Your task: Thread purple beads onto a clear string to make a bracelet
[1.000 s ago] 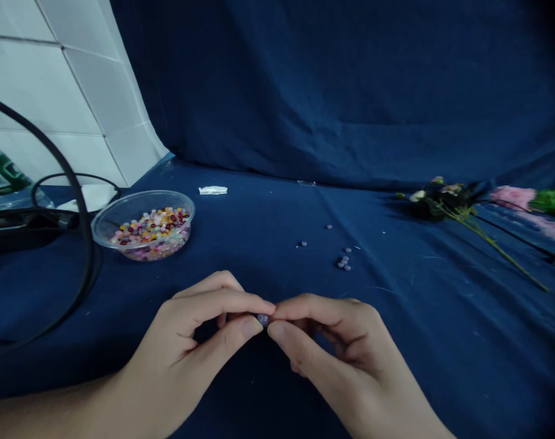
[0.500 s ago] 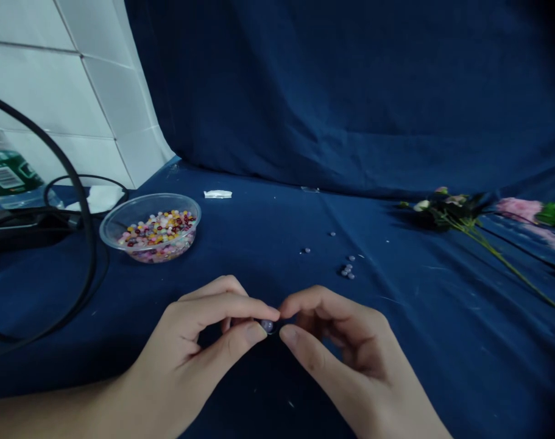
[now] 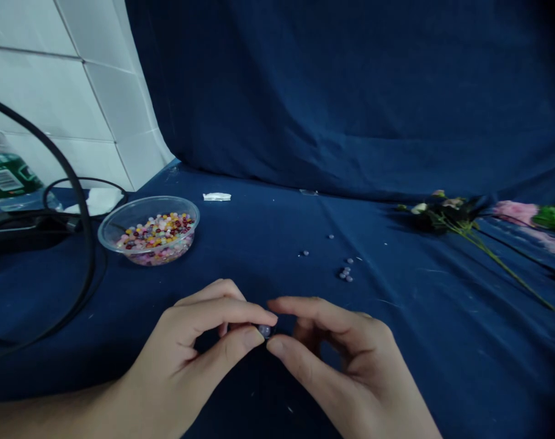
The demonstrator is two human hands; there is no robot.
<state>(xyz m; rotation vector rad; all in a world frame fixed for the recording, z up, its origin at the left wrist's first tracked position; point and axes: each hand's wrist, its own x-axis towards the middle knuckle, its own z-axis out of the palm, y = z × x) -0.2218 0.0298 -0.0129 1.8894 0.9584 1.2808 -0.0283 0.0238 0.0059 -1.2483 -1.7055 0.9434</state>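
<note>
A small round purple bead [image 3: 265, 331] shows between the thumb and index finger of my left hand [image 3: 204, 341], which is closed in a pinch. A second bead may sit beside it, partly hidden by the fingertips. My right hand [image 3: 345, 347] is just to the right, its thumb and index finger apart around the bead's right side. Its thumb tip is close to the bead, and its index tip is by my left index fingertip. I cannot make out any thread between the hands. Several loose purple beads [image 3: 346, 272] lie on the blue cloth [image 3: 268, 244] beyond my right hand.
A clear plastic bowl [image 3: 104, 235] of mixed coloured beads stands at left. Black cable [image 3: 86, 256] loops beside it, near a bottle [image 3: 7, 177] and white tissue [image 3: 101, 201]. A white strip [image 3: 217, 197] lies farther back. Artificial flowers [image 3: 469, 225] rest at right.
My right hand has shifted slightly left, nearer the bead, and its index finger has straightened over toward my left fingertip. My left hand keeps its pinch. The view has tilted slightly.
</note>
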